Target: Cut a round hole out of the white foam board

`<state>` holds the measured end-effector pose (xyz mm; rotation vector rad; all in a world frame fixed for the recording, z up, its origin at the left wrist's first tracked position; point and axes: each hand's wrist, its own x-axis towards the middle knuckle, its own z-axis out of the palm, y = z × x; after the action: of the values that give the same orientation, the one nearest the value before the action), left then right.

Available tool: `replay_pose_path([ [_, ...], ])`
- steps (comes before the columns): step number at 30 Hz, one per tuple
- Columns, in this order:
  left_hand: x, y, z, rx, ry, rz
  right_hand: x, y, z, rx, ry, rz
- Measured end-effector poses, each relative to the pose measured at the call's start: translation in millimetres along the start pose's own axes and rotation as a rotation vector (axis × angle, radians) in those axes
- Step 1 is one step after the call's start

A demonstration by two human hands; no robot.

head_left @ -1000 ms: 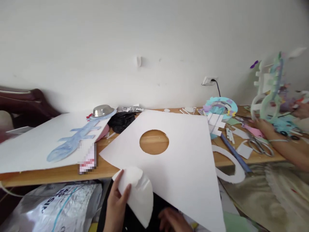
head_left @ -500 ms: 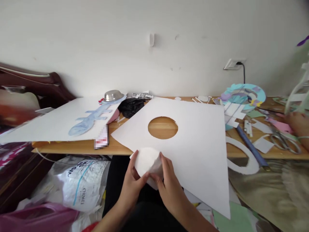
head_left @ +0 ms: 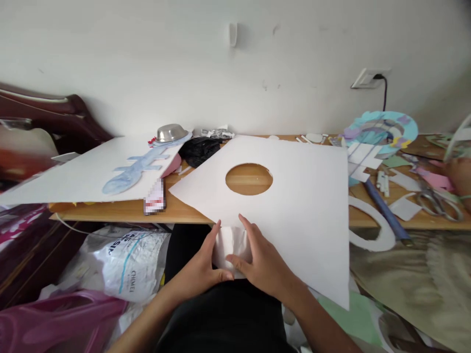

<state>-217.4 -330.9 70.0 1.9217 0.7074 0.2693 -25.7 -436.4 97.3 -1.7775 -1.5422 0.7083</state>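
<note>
A folded piece of white paper is held between both hands, just above my lap at the near edge of a large white board. My left hand grips its left side, thumb below and fingers along the edge. On the right side, my right hand holds it with the thumb across its front. Behind them lies the white board, which has an oval hole showing the wood beneath.
Another white board with a blue painted cutout lies left, a metal bowl behind it. Scissors, a blue roll and a white ring are at right. A person's hand shows at the far right.
The white paper has been folded or squeezed narrower between my hands and is now more upright. The view has tilted slightly down.
</note>
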Motion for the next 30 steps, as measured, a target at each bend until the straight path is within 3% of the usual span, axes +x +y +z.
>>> replay_pose_path([
  [3, 1.6, 4.4, -3.3, 0.170, 0.042, 0.055, 1.2, -1.2, -0.4, -0.134, -0.020, -0.134],
  [7, -7.3, 12.1, 0.1, -0.045, 0.100, 0.052, 3.4, -1.0, 3.5, -0.242, 0.032, -0.283],
  [11, -14.4, 14.3, 9.2, -0.305, 0.361, -0.001, 4.8, 2.4, 16.0, -0.260, 0.349, -0.179],
  [13, -15.3, 15.9, 12.1, -0.381, 0.407, -0.002, 3.8, 0.7, 22.6, -0.166, 0.382, -0.116],
  [17, -15.0, 22.8, 11.2, -0.347, 0.272, 0.001, -1.3, -14.0, 29.2, 0.043, 0.207, -0.015],
  [20, -14.2, 26.8, 11.3, -0.293, 0.274, -0.109, -5.9, -28.0, 30.4, 0.156, 0.113, 0.029],
  [26, -8.8, 30.4, 26.4, -0.913, 0.172, -0.157, -9.0, -39.5, 33.5, 0.765, -0.088, 0.188],
  [30, -8.0, 29.9, 35.7, -1.029, 0.186, -0.221, -11.0, -31.7, 38.0, 1.055, -0.139, 0.211],
])
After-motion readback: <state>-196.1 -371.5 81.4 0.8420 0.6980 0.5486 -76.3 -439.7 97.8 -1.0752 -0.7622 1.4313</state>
